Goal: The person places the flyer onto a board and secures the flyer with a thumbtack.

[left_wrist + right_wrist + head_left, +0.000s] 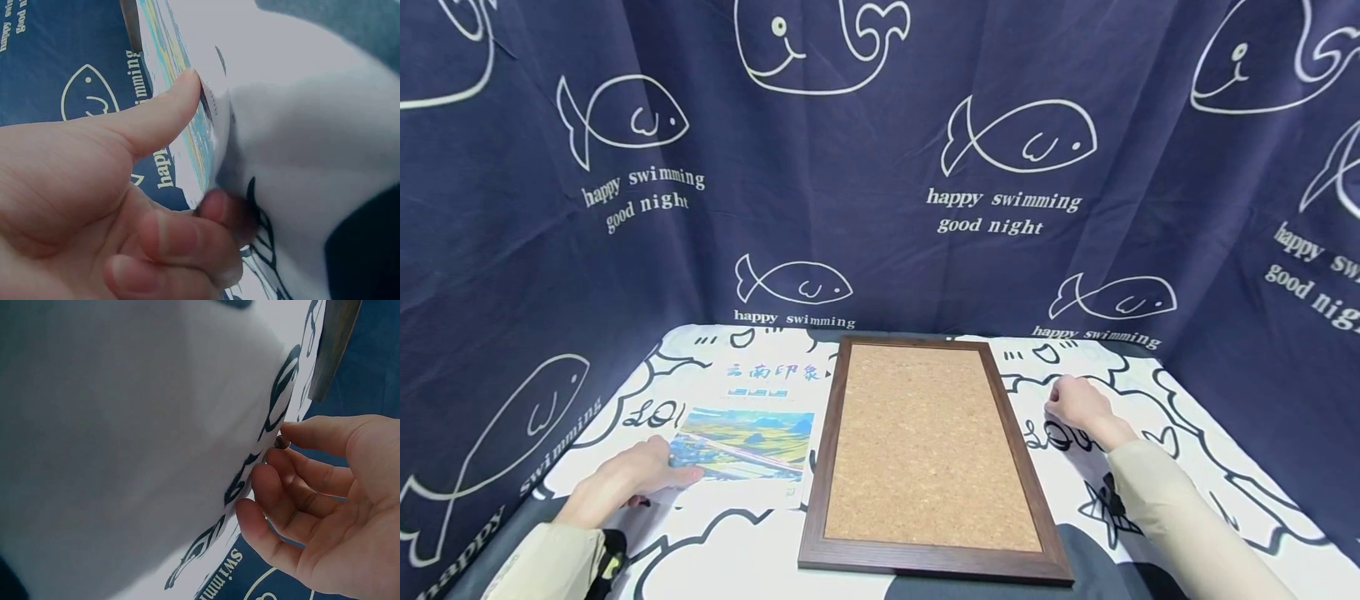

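One picture card (pixel 741 446) is just left of the cork board (pixel 925 450), its lettering toward the far end; the board's long axis runs near to far. The left hand (pixel 636 471) pinches the card's left edge, thumb on top. Only the right wrist view shows the small dark thing (pixel 282 443) pinched in the right hand (pixel 1078 408), fingers curled.

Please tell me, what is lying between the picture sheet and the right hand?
In the head view, the framed cork board lies between the picture sheet and the right hand, followed by bare patterned cloth.
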The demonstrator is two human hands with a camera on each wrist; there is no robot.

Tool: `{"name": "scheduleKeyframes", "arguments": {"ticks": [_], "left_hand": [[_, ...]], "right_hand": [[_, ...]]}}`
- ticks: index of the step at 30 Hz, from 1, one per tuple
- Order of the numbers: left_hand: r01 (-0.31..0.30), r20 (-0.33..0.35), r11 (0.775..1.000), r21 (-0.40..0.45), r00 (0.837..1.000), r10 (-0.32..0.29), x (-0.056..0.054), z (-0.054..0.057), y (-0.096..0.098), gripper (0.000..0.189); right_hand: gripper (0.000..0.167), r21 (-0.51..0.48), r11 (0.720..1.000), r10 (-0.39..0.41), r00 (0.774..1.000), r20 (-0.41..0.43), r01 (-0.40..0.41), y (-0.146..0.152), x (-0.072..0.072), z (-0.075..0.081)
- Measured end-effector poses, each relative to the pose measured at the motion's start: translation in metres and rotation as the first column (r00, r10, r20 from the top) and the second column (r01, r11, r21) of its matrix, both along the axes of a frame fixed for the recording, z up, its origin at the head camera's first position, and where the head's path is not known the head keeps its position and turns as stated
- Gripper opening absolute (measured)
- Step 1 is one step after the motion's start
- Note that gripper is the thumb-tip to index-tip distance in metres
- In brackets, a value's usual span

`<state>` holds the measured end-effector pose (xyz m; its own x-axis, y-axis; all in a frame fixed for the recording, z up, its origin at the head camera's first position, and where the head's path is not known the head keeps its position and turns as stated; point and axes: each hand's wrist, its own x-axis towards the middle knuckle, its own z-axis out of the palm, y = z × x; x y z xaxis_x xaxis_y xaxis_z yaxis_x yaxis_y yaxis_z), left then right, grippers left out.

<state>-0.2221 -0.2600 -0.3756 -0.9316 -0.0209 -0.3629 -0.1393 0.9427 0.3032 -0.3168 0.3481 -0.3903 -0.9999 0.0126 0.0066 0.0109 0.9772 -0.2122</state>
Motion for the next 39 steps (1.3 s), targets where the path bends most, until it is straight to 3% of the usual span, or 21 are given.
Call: {"name": "scheduleKeyframes", "arguments": {"ticks": [7, 17, 20, 30, 39], "left_hand": [[-0.013, -0.035, 0.995, 0.102, 0.999, 0.017, 0.004, -0.006, 0.004, 0.082], [-0.009, -0.147, 0.983, 0.181, 0.989, 0.036, 0.001, -0.007, 0.005, 0.038], [-0.002, -0.185, 0.983, 0.185, 0.982, 0.037, -0.002, -0.005, 0.003, 0.033], [0.009, -0.308, 0.971, 0.238, 0.949, 0.067, -0.008, 0.005, 0.002, 0.039], [0.008, -0.373, 0.960, 0.281, 0.922, 0.102, -0.004, 0.022, 0.005, 0.038]], "right_hand": [[0.014, -0.009, 1.000, 0.016, 1.000, -0.019, -0.016, 0.001, 0.000, -0.001], [0.013, -0.019, 0.999, 0.025, 0.999, -0.041, -0.026, 0.001, 0.000, -0.002], [0.013, -0.018, 0.999, 0.029, 0.999, -0.041, -0.030, 0.002, -0.001, -0.002], [0.013, -0.022, 0.999, 0.037, 0.999, -0.036, -0.038, 0.001, 0.002, 0.000], [0.013, -0.025, 0.999, 0.036, 0.999, -0.036, -0.037, 0.004, 0.001, -0.002]]}}
